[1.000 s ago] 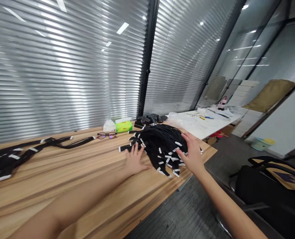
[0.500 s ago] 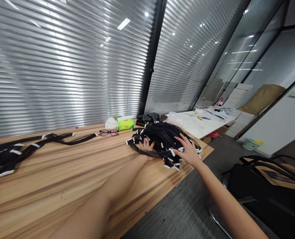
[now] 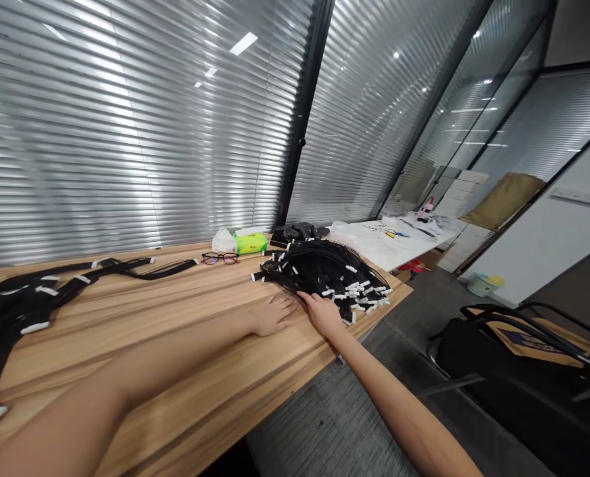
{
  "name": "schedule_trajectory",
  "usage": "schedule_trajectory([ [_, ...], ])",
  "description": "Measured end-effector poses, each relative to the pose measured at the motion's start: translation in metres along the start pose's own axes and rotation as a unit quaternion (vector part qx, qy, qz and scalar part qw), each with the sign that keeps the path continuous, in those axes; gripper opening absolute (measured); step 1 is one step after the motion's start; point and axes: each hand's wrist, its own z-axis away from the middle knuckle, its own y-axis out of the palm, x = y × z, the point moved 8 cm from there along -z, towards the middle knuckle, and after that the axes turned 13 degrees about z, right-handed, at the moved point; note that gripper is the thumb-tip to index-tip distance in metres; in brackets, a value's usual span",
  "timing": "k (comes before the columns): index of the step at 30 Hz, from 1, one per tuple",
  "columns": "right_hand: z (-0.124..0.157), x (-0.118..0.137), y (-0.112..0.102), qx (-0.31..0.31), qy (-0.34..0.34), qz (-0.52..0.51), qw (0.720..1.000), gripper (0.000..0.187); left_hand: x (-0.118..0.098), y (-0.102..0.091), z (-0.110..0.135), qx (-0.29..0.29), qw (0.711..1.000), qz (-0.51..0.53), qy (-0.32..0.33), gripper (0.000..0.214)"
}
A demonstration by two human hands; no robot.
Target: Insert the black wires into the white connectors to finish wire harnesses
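touching right fingers [image 3: 308, 300], edge of cable pile [image 3: 325, 270]

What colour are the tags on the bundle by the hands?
White tags on a black bundle, seen best in the head view.

A: Black bundle [image 3: 325, 271] dead centre; white tags [image 3: 355, 286] speckled all over it; pale wood table [image 3: 176, 344] underneath, streaked with long tan and honey grain.

B: Bright green tissue pack [image 3: 250, 243] behind; glasses [image 3: 220, 258] with dark frames; more black strips [image 3: 21, 305] out left, white-tagged too.

A: Silver-grey blinds [image 3: 101, 132], fine horizontal stripes; dark grey carpet [image 3: 325, 424]; black bag [image 3: 474, 371] with a tan panel.
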Motion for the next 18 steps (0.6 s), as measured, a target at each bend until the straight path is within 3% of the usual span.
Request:
schedule_trajectory([
  [4, -0.001, -0.005, 0.002, -0.03, 0.088, 0.0, 0.996, 0.051, 0.007, -0.026, 0.042, -0.002, 1.0, -0.011, -0.011, 0.045],
  [7, 0.009, 0.01, -0.007, -0.07, 0.085, -0.016, 0.994, 0.048, 0.005, -0.045, 0.087, 0.002, 0.999, -0.03, -0.037, 0.045],
  [9, 0.018, 0.022, -0.011, -0.095, 0.058, -0.035, 0.993, 0.049, -0.002, -0.056, 0.131, 0.007, 0.997, -0.042, -0.059, 0.045],
  [11, 0.025, 0.032, -0.006, -0.118, 0.0, -0.062, 0.991, 0.048, -0.01, -0.068, 0.189, 0.001, 0.995, -0.048, -0.092, 0.046],
  [13, 0.028, 0.05, 0.003, -0.172, -0.118, -0.076, 0.975, 0.046, -0.015, -0.082, 0.257, -0.021, 0.987, -0.056, -0.148, 0.047],
  [15, 0.023, 0.067, 0.027, -0.171, -0.228, -0.1, 0.953, 0.044, -0.02, -0.096, 0.333, -0.053, 0.97, -0.074, -0.224, 0.048],
  [16, 0.016, 0.072, 0.041, -0.16, -0.256, -0.109, 0.947, 0.045, -0.024, -0.103, 0.371, -0.069, 0.958, -0.087, -0.264, 0.049],
  [18, -0.002, 0.074, 0.062, -0.159, -0.245, -0.129, 0.948, 0.053, -0.033, -0.114, 0.441, -0.098, 0.93, -0.116, -0.336, 0.048],
])
